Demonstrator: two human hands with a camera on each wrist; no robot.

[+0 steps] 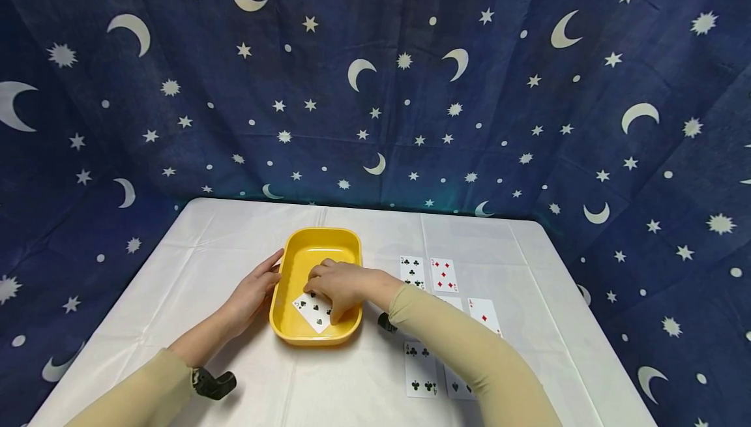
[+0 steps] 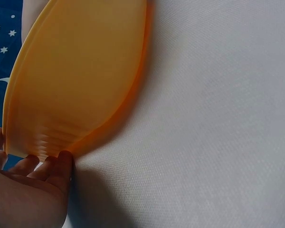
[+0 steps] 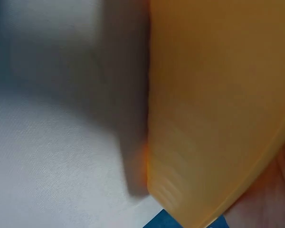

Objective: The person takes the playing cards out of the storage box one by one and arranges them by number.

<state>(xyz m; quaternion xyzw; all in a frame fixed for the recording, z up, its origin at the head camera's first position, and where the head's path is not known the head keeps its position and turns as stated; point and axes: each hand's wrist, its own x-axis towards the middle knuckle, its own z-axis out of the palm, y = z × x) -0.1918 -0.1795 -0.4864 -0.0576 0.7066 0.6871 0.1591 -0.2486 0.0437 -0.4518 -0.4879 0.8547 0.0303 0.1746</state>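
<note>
A yellow tray with rounded corners stands on the white-covered table. Along its left outer wall, my left hand rests its fingertips; the left wrist view shows the fingers against the tray's side, near its end. My right hand reaches over the right rim into the tray. Its fingers and thumb grip a playing card, the five of spades, which lies at a slant and is partly covered by the hand. In the right wrist view the tray's wall hides the fingers and the card.
Right of the tray lie face-up cards: a five of clubs, five of diamonds, ace of diamonds, four of clubs and a spade card. My right sleeve covers some. A dark blue moon-and-star cloth hangs behind.
</note>
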